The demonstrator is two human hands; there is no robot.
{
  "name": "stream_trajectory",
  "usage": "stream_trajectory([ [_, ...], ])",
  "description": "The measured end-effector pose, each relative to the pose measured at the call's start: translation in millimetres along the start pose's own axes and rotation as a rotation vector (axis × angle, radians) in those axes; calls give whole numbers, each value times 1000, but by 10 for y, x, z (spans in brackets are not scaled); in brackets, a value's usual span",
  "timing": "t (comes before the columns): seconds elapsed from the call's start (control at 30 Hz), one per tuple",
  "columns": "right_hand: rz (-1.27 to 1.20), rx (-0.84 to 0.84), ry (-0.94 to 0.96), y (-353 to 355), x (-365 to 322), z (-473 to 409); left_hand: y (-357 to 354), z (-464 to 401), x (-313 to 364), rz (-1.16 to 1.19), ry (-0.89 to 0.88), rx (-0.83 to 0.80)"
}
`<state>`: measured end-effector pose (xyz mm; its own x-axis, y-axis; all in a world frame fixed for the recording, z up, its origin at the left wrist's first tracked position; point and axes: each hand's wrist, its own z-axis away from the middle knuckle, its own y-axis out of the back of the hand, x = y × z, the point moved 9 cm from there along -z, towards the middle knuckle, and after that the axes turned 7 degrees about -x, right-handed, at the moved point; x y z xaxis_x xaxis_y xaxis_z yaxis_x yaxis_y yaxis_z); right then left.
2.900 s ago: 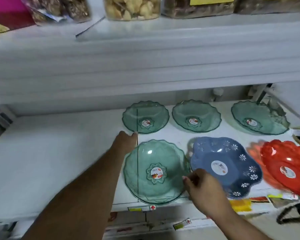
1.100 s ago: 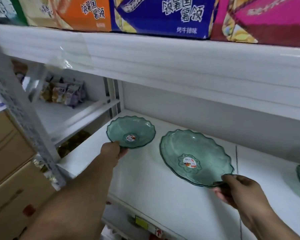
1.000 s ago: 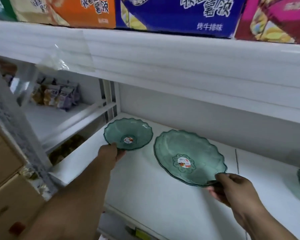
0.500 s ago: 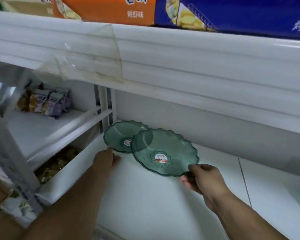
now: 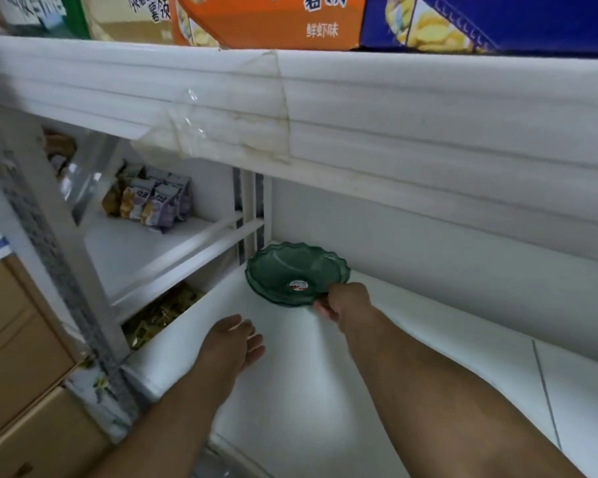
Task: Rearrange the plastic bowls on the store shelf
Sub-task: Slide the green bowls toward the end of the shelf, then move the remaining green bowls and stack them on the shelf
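**Got the two green bowls nested in the back corner**

So half a second before this I still had the big green bowl in the air, overlapping the smaller one. By this shot it had come down right on top, so the green bowls [image 5: 296,274] sat as one stack in the middle of the frame, tucked against the back wall at the left end of the white shelf [image 5: 325,391]. You could just make out a second scalloped rim under the top one.

My right hand [image 5: 342,302] was pinching the stack's near right edge, fingers curled on the rim. My left hand [image 5: 233,336] had let go of the small bowl and pulled back toward lower centre, fingers loosely spread, holding nothing, hovering low over the shelf.

Reckon that pair's sorted. Next I'd just release and head back right for the others.
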<state>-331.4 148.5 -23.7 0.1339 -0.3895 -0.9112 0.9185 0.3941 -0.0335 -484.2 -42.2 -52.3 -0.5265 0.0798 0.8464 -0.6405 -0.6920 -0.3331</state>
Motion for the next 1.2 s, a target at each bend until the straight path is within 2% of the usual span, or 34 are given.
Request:
stream_trajectory([
  [0.23,43,28,-41,-92,49,-171,-36,97,22,-34,10,-3],
  [0.4,197,-5,-10,71,109,68,-126,331,30,-138,10,-18],
  [0.47,339,-61,-3,179,106,228,-269,475,35,-215,16,-51],
  [0.57,543,-115,16,422,96,632,-496,667,22,-585,-24,-73],
  [0.63,587,-121,77,643,60,970,-708,883,-54,-808,-53,-130],
  [0.77,690,-183,132,1054,133,1717,-1151,1395,-374,-1084,-80,-271],
  [0.9,1328,-107,266,1599,311,2391,-1544,1843,-779,-1422,-103,-337],
  [0.97,1542,-62,283,1912,455,2651,-1743,2044,-941,-1554,-123,-343],
  [1.2,1607,81,162,2962,709,3319,-2539,2663,-1408,-1760,-239,-467],
])
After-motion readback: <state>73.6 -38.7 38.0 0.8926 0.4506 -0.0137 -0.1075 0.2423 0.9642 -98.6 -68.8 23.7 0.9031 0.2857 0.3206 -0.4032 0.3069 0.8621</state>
